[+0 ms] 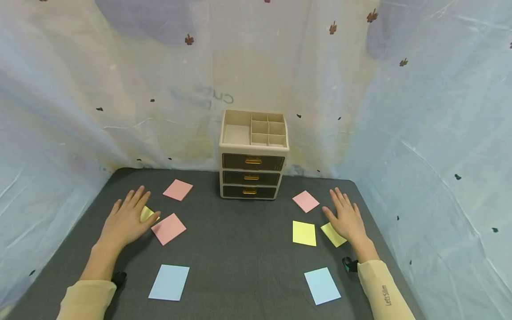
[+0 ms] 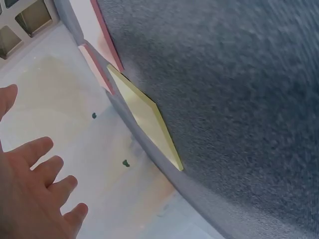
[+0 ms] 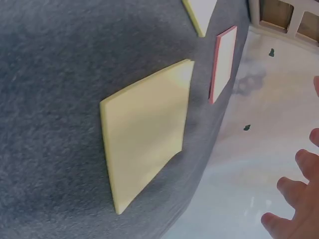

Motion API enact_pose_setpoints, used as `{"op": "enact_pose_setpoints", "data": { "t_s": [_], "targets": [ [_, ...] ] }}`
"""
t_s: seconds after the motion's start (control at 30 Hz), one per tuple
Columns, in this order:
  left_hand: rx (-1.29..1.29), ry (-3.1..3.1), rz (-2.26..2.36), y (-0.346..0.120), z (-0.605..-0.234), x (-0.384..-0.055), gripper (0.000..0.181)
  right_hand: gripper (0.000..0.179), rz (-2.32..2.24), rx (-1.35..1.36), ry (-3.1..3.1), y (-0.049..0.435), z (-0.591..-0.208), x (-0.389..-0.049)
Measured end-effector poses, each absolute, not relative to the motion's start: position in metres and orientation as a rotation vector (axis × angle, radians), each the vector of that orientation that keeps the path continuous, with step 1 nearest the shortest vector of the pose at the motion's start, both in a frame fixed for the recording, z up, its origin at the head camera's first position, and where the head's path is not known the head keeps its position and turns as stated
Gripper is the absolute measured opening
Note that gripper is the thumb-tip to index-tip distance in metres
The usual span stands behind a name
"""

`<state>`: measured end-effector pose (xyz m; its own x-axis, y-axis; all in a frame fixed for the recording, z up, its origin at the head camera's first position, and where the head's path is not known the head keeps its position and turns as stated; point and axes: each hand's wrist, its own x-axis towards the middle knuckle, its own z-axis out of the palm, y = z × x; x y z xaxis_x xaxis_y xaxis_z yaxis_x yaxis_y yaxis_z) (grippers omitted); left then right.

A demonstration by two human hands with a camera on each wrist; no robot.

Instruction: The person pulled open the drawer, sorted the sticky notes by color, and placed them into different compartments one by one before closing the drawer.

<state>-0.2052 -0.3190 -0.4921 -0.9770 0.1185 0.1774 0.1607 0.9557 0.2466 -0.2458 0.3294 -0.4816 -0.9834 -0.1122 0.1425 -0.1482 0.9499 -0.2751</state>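
Observation:
My left hand (image 1: 125, 222), fingers spread, hovers over the left side of the table and partly hides a yellow sticky note pad (image 1: 147, 214). By its thumb lies a pink pad (image 1: 169, 229), and another pink pad (image 1: 178, 190) sits farther back. On the right, my right hand (image 1: 346, 217) is held with straight fingers above a yellow pad (image 1: 334, 235). A second yellow pad (image 1: 304, 233) lies to its left, with a pink pad (image 1: 306, 201) behind. Both wrist views show the yellow pads lying apart from the fingers. Neither hand holds anything.
A cream desk organizer (image 1: 254, 151) with three dark drawers and an open divided top stands at the table's back. Blue pads lie nearer the front, one left (image 1: 169, 282) and one right (image 1: 322, 286). Pale curtains (image 1: 256, 58) surround the dark table (image 1: 240, 258).

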Motion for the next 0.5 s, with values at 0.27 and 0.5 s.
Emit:
{"op": "enact_pose_setpoints", "data": {
  "t_s": [0.27,0.5],
  "targets": [
    [-0.193,-2.869,-0.388,-0.308,-0.486,-0.207,0.083,0.077,0.495,0.237,-2.903,0.32,-0.47,-0.246],
    [-0.239,-2.729,-0.381,-0.294,-0.478,-0.209,0.066,0.076,0.556,0.293,-2.799,0.309,-0.457,-0.252]
  ]
}}
